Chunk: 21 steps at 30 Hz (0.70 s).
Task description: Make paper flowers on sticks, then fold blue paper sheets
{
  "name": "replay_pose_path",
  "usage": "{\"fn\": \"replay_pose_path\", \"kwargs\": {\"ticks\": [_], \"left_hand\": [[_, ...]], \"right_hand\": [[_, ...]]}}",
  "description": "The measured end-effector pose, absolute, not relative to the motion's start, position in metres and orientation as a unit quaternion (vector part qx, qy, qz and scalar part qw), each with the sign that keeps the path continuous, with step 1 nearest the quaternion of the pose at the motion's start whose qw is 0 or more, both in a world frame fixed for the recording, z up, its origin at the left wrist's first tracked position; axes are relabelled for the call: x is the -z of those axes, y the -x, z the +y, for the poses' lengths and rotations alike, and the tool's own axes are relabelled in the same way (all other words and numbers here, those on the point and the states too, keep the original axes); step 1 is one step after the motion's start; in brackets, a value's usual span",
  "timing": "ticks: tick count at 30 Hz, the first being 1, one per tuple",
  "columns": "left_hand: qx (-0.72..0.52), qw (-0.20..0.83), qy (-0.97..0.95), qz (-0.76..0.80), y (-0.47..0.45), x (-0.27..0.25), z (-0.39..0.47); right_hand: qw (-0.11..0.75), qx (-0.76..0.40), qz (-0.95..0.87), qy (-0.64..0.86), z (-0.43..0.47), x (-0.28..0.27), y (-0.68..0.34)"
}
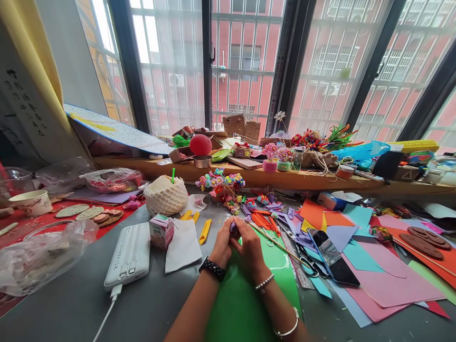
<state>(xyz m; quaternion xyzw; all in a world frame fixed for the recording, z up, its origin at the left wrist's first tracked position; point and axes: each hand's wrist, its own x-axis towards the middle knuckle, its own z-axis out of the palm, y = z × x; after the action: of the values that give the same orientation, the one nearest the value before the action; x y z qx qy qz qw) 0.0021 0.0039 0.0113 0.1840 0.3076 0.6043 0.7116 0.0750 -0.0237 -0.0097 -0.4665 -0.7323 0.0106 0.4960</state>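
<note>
My left hand [223, 244] and my right hand [250, 247] meet over a green sheet [281, 266] on the grey table. Both are closed on a small purple piece [233, 228], perhaps folded paper; my fingers cover most of it. Just beyond them stands a cluster of colourful small flowers [221, 184]. To the right of my right hand lie a thin wooden stick [276, 244], scissors [309, 267] and orange paper strips [261, 221]. Yellow folded paper strips [204, 231] rest left of my left hand.
On the left are a white power bank [128, 251] with a cable, a pink carton [161, 232] and a wrapped coconut [166, 195] with a green straw. A phone [333, 256] and coloured paper sheets [388, 266] spread over the right. A crowded wooden sill [306, 179] runs along the back.
</note>
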Motion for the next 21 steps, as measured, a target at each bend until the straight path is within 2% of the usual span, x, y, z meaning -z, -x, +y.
{"fn": "replay_pose_path", "kwargs": {"ticks": [7,21], "left_hand": [[-0.538,0.779,-0.12,0.298,0.005,-0.025,0.001],[-0.513,0.813,-0.063,0.268,0.009,-0.026,0.003]], "right_hand": [[0.494,0.05,-0.735,0.463,-0.025,0.007,-0.077],[0.494,0.112,-0.746,0.432,-0.023,0.005,-0.081]]}}
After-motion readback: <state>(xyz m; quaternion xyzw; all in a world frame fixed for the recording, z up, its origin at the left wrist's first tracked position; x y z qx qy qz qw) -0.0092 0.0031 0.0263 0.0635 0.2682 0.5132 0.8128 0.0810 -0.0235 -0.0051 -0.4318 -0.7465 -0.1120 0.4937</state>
